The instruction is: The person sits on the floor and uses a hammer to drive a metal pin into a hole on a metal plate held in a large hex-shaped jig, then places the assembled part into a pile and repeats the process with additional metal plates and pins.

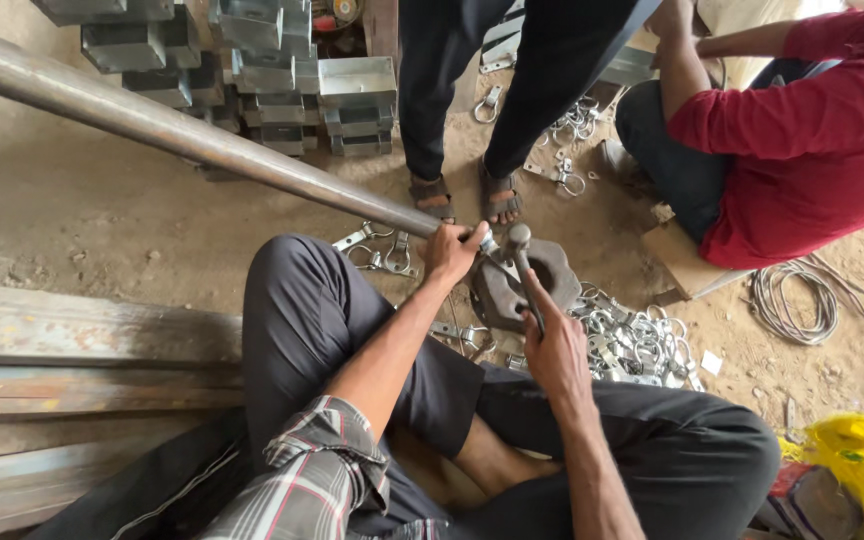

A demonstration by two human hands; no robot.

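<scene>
Left hand (449, 250) grips a small metal piece against the dark iron block (522, 285) on the floor; right hand (552, 345) clasps a hammer (522, 262) over it. Clamps (632, 345) crowd the block's right edge; a long pipe (182, 135) crosses left.
</scene>
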